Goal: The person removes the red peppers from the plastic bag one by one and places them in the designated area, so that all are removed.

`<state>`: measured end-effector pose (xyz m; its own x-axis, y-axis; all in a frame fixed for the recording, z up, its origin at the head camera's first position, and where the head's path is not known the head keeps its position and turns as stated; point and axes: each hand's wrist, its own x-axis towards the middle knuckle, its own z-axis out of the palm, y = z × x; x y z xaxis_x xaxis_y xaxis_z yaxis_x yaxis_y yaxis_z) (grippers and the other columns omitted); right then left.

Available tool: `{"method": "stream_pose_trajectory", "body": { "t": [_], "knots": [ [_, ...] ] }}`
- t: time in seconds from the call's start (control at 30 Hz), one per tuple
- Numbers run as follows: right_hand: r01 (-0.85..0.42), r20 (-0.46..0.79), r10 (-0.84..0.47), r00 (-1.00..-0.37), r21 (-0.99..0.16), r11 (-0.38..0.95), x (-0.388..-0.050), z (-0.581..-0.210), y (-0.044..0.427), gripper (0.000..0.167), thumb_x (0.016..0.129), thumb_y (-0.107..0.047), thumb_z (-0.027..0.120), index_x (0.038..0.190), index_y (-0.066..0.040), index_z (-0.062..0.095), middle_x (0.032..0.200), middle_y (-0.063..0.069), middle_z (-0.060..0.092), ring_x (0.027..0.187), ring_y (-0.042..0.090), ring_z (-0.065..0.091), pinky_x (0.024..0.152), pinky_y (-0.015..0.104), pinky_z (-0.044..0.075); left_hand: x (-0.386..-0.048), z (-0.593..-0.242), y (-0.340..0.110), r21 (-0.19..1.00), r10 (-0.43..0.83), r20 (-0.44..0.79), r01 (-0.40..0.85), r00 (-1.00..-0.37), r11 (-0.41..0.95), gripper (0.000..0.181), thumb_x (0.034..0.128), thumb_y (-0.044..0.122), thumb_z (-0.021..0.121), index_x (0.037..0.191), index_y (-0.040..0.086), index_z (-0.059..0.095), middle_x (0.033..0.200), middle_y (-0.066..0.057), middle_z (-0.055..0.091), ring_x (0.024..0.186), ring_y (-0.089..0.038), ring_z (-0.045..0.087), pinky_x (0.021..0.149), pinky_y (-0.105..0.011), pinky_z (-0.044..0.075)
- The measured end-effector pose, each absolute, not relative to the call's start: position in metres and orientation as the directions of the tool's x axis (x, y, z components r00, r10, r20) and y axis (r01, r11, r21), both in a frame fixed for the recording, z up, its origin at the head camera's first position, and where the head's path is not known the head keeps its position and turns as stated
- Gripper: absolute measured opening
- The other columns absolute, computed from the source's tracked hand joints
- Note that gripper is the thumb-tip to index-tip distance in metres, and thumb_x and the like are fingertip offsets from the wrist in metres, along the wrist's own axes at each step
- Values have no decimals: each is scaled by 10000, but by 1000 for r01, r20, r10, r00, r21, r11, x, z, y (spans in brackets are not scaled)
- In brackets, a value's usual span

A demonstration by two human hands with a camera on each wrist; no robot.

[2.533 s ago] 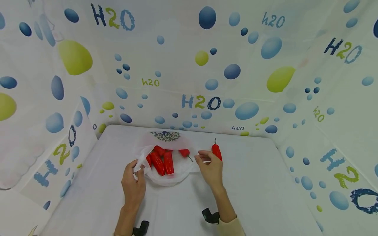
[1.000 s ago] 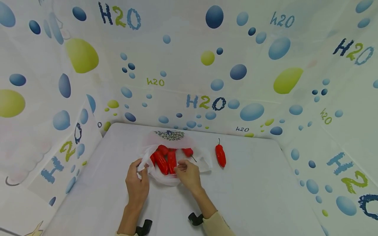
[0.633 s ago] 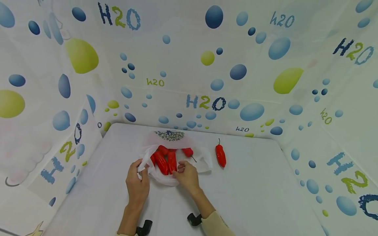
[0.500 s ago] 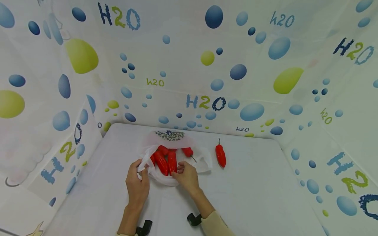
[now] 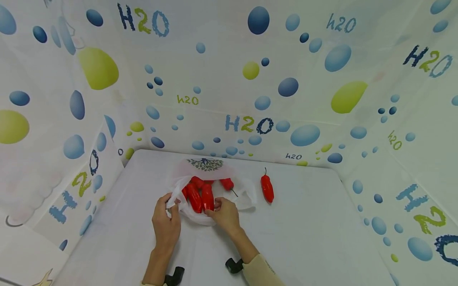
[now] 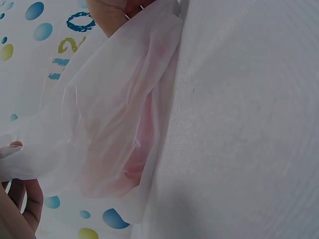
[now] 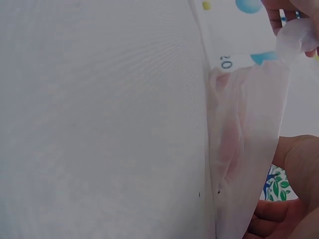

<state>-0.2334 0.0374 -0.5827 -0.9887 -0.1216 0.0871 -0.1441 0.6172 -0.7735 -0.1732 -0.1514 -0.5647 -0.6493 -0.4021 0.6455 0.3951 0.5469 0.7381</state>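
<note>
A thin white plastic bag [image 5: 202, 219] lies with its mouth towards me, a tree print on its upper side. Several red peppers show inside, one with a dark stem [image 5: 228, 184]. My left hand [image 5: 166, 222] pinches the bag's left edge between thumb and fingers; in the left wrist view the bag [image 6: 114, 109] bunches at that hand [image 6: 20, 211]. At the mouth, my right hand [image 5: 229, 217] has thumb and fingers around the lower end of a red pepper [image 5: 207, 195]. In the right wrist view the bag wall [image 7: 259, 109] partly hides those fingers.
Another red pepper [image 5: 267, 189] with a stem lies on the white table [image 5: 304, 222], right of the bag. Behind stands a white backdrop [image 5: 222, 67] with blue and green dots. A dark wrist mount [image 5: 234, 265] sits on the right wrist, another [image 5: 175, 275] on the left.
My right hand has moved from the bag's right edge to its mouth, then slightly left onto the pepper, whose lower end shifts a little. My left hand keeps its hold.
</note>
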Motion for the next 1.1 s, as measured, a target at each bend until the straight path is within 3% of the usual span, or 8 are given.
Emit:
{"method": "stream_pose_trajectory", "body": {
  "t": [0.23, 0.97, 1.1],
  "knots": [
    [-172, 107, -141, -984, -768, 617, -232, -579, 38, 338, 877, -200, 825, 1130, 11, 750, 809, -34, 697, 691, 46, 595, 629, 232, 522, -174, -565, -152, 739, -405, 643, 388, -650, 550, 290, 980, -73, 596, 1268, -59, 617, 1072, -151, 684, 925, -177, 579, 936, -73, 415],
    [-157, 123, -98, -988, -818, 553, -229, -577, 38, 298, 884, -148, 811, 1117, 26, 748, 808, -17, 687, 690, 69, 597, 626, 227, 536, -173, -566, -152, 749, -403, 630, 383, -664, 541, 295, 987, -53, 617, 1282, -50, 614, 1123, -149, 687, 960, -203, 600, 984, -69, 408],
    [-157, 130, -89, -988, -825, 543, -230, -575, 38, 281, 889, -146, 806, 1115, 12, 753, 821, -19, 685, 703, 70, 596, 635, 226, 532, -173, -565, -152, 770, -409, 601, 362, -686, 525, 291, 995, -45, 589, 1285, -43, 612, 1095, -133, 679, 952, -181, 585, 926, -73, 417]
  ]
}}
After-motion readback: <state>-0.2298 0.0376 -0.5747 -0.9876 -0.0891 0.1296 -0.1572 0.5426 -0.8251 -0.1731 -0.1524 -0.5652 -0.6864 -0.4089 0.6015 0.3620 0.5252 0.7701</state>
